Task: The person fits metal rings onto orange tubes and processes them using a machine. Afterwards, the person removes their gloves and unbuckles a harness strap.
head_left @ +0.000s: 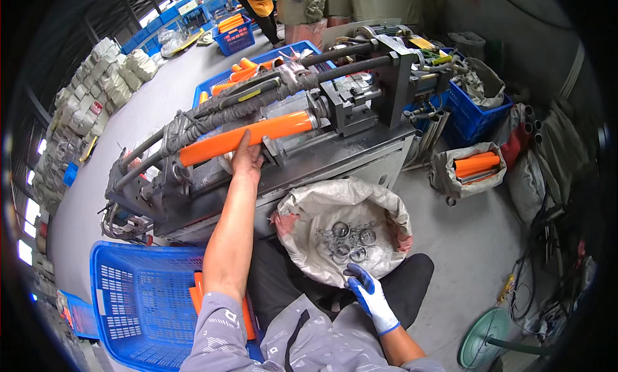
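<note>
A long orange tube (225, 142) lies slantwise in a dark metal machine (347, 111), its right end against a metal fitting. My bare left hand (246, 158) is at the tube's near side, fingers curled up against it from below. My right hand (370, 298), in a blue and white glove, hovers by the near rim of a whitish woven sack (309, 208). Its fingers point toward several metal rings (340, 253) in the sack, apart from each other, and no object shows in them. Smaller shiny bits lie around the rings.
A blue basket (145, 256) with orange tubes stands at my left. Behind the machine is another blue crate (201, 88) of orange tubes. At right are a sack with orange tubes (476, 164) and a green round base (483, 336). A person (261, 5) stands far off.
</note>
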A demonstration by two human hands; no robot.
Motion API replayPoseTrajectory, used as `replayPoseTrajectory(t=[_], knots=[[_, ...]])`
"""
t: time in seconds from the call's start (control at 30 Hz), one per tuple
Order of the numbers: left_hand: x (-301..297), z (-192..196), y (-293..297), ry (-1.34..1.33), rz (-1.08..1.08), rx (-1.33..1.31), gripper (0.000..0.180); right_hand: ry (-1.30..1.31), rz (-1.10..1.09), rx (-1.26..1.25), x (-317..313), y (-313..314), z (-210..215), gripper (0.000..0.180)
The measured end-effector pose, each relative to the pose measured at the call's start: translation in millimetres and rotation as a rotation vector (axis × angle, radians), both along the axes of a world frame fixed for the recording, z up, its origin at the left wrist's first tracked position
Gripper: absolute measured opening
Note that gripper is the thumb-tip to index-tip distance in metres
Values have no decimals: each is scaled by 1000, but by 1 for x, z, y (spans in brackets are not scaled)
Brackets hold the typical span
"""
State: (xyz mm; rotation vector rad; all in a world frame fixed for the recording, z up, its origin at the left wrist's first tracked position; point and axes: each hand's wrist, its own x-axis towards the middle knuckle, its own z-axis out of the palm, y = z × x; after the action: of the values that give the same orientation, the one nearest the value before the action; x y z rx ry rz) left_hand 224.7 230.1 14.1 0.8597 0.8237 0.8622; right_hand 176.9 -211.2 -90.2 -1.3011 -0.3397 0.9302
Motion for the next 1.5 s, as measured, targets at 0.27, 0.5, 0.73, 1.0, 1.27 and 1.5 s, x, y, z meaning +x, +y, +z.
replayPoseTrajectory(t=[0.27,0.5,0.73,1.0,1.27,1.5], knots=[[2,-7,3,6,12,-72,78,-9,60,-28,0,14,-4,48],[9,-2,-2,17,83,-98,79,3,57,-7,-6,19,-8,46],[21,-16,-1,-30,194,-172,58,45,8,17,-5,35,3,44],[9,-14,8,-34,112,-86,65,13,8,25,-4,32,5,42],[4,-18,6,-168,27,-106,67,73,-10,16,-6,35,2,44],[1,-32,4,-372,-45,-45,43,153,-16,4,-13,47,-2,41]])
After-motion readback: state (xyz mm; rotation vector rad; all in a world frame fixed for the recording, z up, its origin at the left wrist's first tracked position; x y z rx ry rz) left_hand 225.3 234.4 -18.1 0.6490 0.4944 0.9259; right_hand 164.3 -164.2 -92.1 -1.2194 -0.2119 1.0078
